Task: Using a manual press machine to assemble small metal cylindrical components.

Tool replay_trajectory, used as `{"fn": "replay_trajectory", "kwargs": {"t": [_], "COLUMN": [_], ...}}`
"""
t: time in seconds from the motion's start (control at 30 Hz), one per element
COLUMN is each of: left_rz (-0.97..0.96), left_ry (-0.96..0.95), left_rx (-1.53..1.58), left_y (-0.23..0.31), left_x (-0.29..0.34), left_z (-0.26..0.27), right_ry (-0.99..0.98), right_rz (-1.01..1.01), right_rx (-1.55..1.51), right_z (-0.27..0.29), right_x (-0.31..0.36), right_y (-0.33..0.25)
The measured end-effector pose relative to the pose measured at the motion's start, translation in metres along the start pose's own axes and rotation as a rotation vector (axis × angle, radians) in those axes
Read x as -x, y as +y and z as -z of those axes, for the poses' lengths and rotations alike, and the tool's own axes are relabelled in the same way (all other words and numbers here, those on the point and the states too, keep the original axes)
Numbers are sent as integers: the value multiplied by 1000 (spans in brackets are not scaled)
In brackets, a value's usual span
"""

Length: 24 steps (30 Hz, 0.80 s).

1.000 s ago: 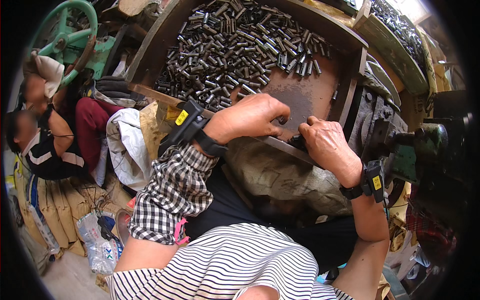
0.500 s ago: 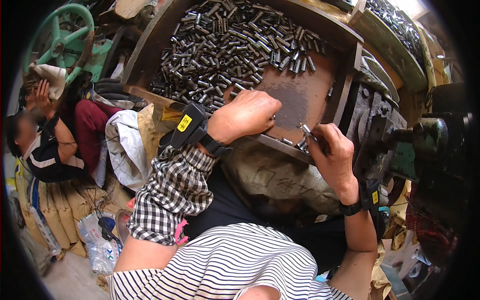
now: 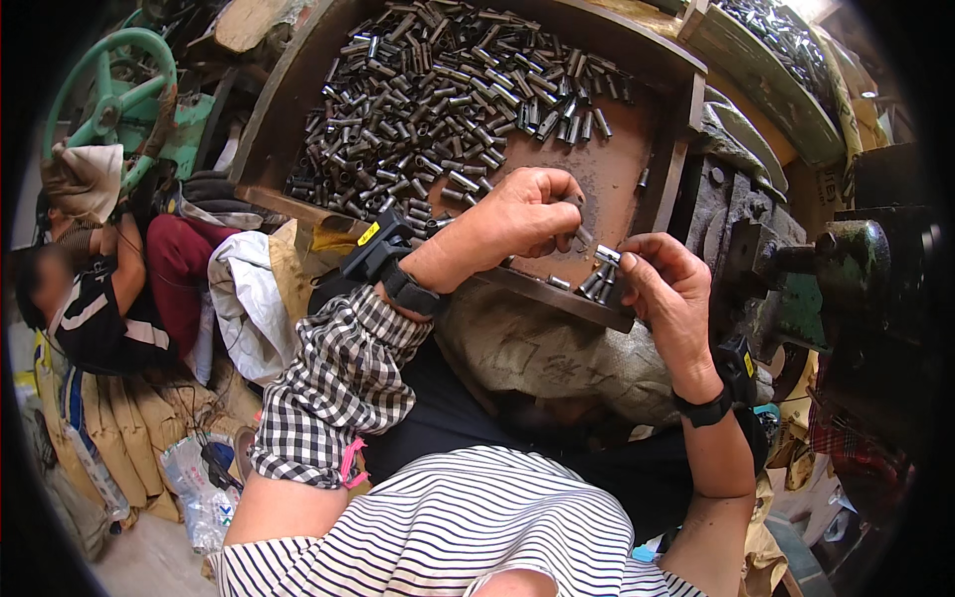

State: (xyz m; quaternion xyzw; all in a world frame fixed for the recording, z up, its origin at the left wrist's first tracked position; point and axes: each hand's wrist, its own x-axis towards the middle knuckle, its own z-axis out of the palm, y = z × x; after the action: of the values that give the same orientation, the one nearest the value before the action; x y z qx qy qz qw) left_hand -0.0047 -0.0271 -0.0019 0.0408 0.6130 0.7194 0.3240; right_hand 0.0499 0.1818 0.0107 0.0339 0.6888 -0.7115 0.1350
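Observation:
A shallow wooden tray (image 3: 688,119) in front of me holds a heap of short metal tubes (image 3: 428,109), thickest toward its far left. Over the tray's near part, my left hand (image 3: 517,221) pinches a small grey metal tube (image 3: 583,235), mostly covered by the fingers. Close to its right, my right hand (image 3: 674,291) grips a shiny metal tube (image 3: 607,255) between thumb and forefinger. Just below that tube, several loose tubes (image 3: 597,286) lie in the tray's near right corner, partly behind the right fingers.
Dark machinery (image 3: 796,259) stands right of the tray. Another wooden box (image 3: 766,85) of metal parts is at the far right. On the left, another person (image 3: 109,289) sits by a green handwheel (image 3: 109,99). A sack (image 3: 557,343) hangs below the tray's near edge.
My left hand has risen off the tray's near edge and moved right, toward the right hand, a small tube now showing in its fingers. The right hand's tube has turned more level.

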Motion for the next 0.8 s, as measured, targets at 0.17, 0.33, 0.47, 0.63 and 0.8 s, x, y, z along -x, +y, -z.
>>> {"fn": "replay_trajectory", "kwargs": {"t": [0.17, 0.33, 0.47, 0.63, 0.8], "left_rz": [21, 5, 21, 4, 28], "left_ry": [-25, -8, 3, -10, -31], "left_rx": [216, 227, 267, 285, 352], "left_y": [-1, -1, -5, -8, -9], "left_x": [0, 0, -2, -2, 1], "left_z": [-8, -11, -12, -13, -23], "right_ry": [-14, 12, 19, 32, 93], "right_rz": [-37, -42, -85, -23, -9], "right_rx": [-183, -278, -314, -243, -220], "right_z": [4, 3, 2, 1, -2], "right_x": [-2, -4, -4, -4, -2], "right_y": [6, 8, 7, 9, 5]}}
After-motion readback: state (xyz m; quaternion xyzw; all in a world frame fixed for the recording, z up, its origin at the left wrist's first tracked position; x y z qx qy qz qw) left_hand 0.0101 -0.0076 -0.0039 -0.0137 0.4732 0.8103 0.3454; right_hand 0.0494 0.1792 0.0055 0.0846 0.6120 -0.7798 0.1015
